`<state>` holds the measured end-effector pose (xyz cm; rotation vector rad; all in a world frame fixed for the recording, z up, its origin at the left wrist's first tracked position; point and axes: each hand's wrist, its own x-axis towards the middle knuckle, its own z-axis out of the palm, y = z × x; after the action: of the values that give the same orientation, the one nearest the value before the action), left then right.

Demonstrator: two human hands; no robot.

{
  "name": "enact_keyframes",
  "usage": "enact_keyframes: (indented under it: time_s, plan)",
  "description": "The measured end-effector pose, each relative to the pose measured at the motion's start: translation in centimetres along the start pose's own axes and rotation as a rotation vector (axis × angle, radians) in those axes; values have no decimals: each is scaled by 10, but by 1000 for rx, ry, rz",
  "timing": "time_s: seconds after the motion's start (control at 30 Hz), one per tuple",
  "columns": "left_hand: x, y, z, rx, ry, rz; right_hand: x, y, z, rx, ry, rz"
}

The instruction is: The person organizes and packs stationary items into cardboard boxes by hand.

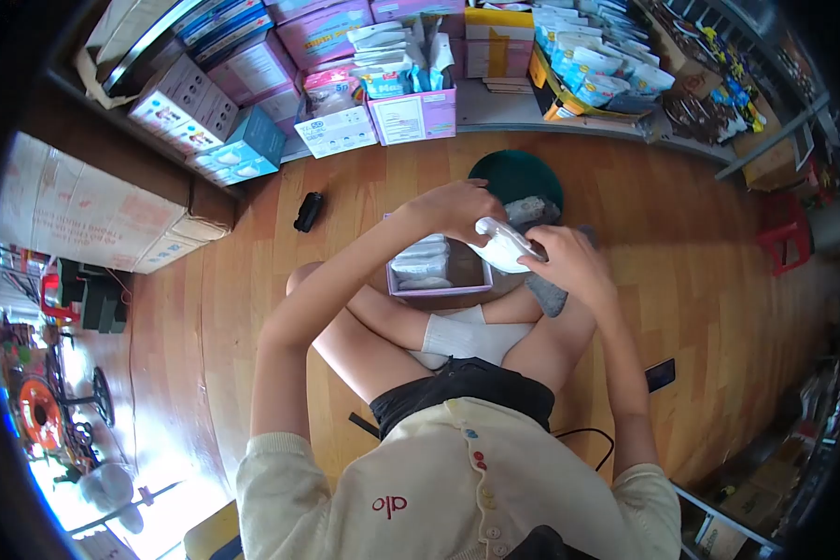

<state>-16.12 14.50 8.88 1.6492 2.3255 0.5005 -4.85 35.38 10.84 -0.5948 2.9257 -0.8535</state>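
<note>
Between both hands, in front of my crossed legs, is a glossy white packet (504,250). My left hand (453,211) pinches its upper left end with curled fingers. My right hand (569,264) grips the packet's right side, with the thumb against it. Just below and left, a shallow lilac-edged box (439,290) holds a stack of similar white packets (422,259). Behind the hands stands a dark green round bin (513,168) with a crumpled greyish item (532,211) at its near side. Grey cloth (548,296) lies under my right hand, by the knee.
Shelving ahead carries open boxes of packets (411,112) and blue-and-white pouches (597,70). A small black object (308,212) lies on the wooden floor to the left, a phone (661,375) to the right. A large carton (103,205) stands left, a red stool (786,233) far right.
</note>
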Motion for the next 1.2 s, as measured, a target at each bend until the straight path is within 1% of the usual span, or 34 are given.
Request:
enact_keyframes:
  time_s: [0.03,0.07,0.1,0.17,0.23,0.27,0.3,0.37,0.4,0.47,0.5,0.6,0.63,0.67,0.83,0.87,0.93,1.1,1.17,1.2]
  plan:
    - [4,-7,4,14,-23,77,0,1,9,-11,-7,-12]
    - [6,-14,9,30,-50,42,0,3,19,26,34,23]
    - [6,-11,5,29,-37,35,1,4,27,65,76,58]
    - [7,-8,-2,237,-119,16,6,0,38,78,77,73]
    - [6,-10,2,282,-61,-4,11,-11,46,193,170,185]
    - [5,-13,4,331,-15,-17,16,-14,51,191,168,236]
    - [3,-15,6,331,-7,-26,20,-16,56,186,161,227]
    - [1,-23,12,392,104,80,29,-17,67,117,184,254]
    - [1,-27,15,394,112,71,33,-17,72,108,192,252]
    - [0,-38,21,465,-65,87,36,-15,90,60,222,235]
    - [-2,-42,25,467,-58,77,36,-17,98,18,256,229]
    - [-5,-50,39,451,-88,99,33,-18,120,53,260,285]
    - [-4,-52,43,500,-107,111,32,-16,127,80,270,316]
    - [-3,-56,49,547,-127,123,30,-20,129,98,258,300]
    - [10,-72,79,573,-164,94,24,-13,156,119,271,343]
    - [12,-74,82,569,-185,88,23,-14,160,88,273,386]
    - [16,-78,89,568,-158,74,22,-10,167,41,269,440]
    - [19,-78,90,629,-132,29,24,-12,162,15,281,455]
    - [12,-81,90,678,-12,59,25,-12,160,18,280,457]
    - [10,-81,89,677,-14,63,25,-11,161,22,267,461]
